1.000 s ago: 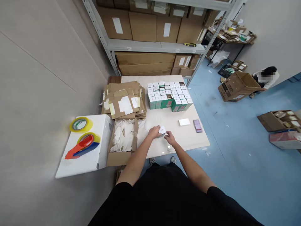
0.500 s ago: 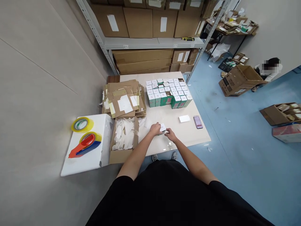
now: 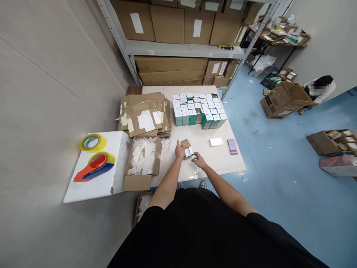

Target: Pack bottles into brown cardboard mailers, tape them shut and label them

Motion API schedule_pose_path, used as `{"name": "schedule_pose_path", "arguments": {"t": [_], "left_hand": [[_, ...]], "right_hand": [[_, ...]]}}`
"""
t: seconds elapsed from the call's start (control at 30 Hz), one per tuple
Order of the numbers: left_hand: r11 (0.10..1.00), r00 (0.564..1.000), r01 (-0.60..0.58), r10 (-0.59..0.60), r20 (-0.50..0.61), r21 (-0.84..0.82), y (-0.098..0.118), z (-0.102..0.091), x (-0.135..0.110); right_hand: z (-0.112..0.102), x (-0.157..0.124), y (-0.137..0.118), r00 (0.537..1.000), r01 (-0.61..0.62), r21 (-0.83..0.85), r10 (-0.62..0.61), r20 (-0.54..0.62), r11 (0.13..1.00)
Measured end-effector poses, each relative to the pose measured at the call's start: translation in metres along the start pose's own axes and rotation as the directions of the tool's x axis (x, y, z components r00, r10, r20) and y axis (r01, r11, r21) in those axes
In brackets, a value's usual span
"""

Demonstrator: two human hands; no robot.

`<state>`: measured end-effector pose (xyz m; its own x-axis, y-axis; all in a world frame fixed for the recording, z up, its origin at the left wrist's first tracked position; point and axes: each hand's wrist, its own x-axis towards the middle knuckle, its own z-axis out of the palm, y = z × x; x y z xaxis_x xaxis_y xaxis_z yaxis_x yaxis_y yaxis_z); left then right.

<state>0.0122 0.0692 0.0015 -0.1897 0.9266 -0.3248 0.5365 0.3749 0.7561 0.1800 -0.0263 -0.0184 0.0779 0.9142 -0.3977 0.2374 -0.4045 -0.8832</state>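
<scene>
On the table in front of me stands a small green-and-white carton point(image 3: 189, 152), its top opened and a brown inner flap raised at the back. My left hand point(image 3: 180, 150) grips the carton from its left side, thumb pointing up by the raised flap. Just right of the carton is my right hand point(image 3: 199, 160), fingers apart, with the fingertips at the carton's right edge; whether they touch it I cannot tell. Behind, rows of similar green-and-white cartons point(image 3: 192, 118) stand close together. A white flat box point(image 3: 216, 142) and a purple packet point(image 3: 232, 146) lie to the right.
Flattened cardboard point(image 3: 136, 123) is stacked at the table's left. An open box of white paper point(image 3: 142, 158) stands before it, beside a white foam block point(image 3: 111, 178) with yellow tape rolls point(image 3: 93, 142) and a red-blue tape dispenser point(image 3: 96, 168). A shelf point(image 3: 178, 49) rises behind; a person crouches far right.
The carton's top has come open, and its brown flap now stands up. My left hand has shifted slightly left; my right hand has drawn a little down. The whole view has moved slightly.
</scene>
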Motion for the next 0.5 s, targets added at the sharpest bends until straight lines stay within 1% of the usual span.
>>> {"name": "schedule_pose_path", "arguments": {"t": [0.07, 0.1, 0.13, 0.2, 0.27, 0.33, 0.4, 0.43, 0.5], "left_hand": [[0.997, 0.994, 0.073, -0.073, -0.087, -0.003, 0.001, 0.005, -0.004], [0.997, 0.99, 0.075, -0.072, -0.12, 0.025, 0.002, 0.005, -0.005], [0.996, 0.991, 0.051, -0.041, -0.13, 0.075, 0.004, 0.004, -0.006], [0.982, 0.995, -0.042, 0.057, -0.076, 0.186, 0.005, 0.0, -0.008], [0.96, 0.99, -0.14, 0.136, 0.032, 0.243, 0.005, -0.004, -0.01], [0.946, 0.974, -0.211, 0.181, 0.137, 0.246, 0.001, -0.007, -0.012], [0.935, 0.953, -0.262, 0.212, 0.216, 0.239, -0.006, -0.008, -0.013], [0.932, 0.945, -0.277, 0.22, 0.242, 0.235, -0.009, -0.008, -0.013], [0.938, 0.94, -0.277, 0.22, 0.261, 0.207, -0.015, -0.008, -0.013]], "right_hand": [[0.0, 0.0, 0.0, 1.0, 0.001, -0.011, -0.001, 0.007, 1.0], [0.0, 0.001, -0.001, 1.0, -0.003, -0.022, 0.003, 0.013, 1.0], [0.0, 0.001, -0.001, 1.0, -0.008, -0.035, 0.008, 0.017, 0.999], [0.0, 0.003, -0.003, 1.0, -0.015, -0.068, 0.016, 0.012, 0.998], [0.001, 0.006, -0.005, 1.0, -0.016, -0.105, 0.015, -0.008, 0.994], [0.002, 0.009, -0.007, 1.0, -0.015, -0.148, 0.012, -0.025, 0.989], [0.004, 0.011, -0.009, 0.999, -0.006, -0.192, 0.0, -0.034, 0.981], [0.005, 0.012, -0.01, 0.999, -0.003, -0.211, -0.006, -0.038, 0.977], [0.007, 0.013, -0.013, 0.999, -0.006, -0.235, -0.006, -0.051, 0.972]]}}
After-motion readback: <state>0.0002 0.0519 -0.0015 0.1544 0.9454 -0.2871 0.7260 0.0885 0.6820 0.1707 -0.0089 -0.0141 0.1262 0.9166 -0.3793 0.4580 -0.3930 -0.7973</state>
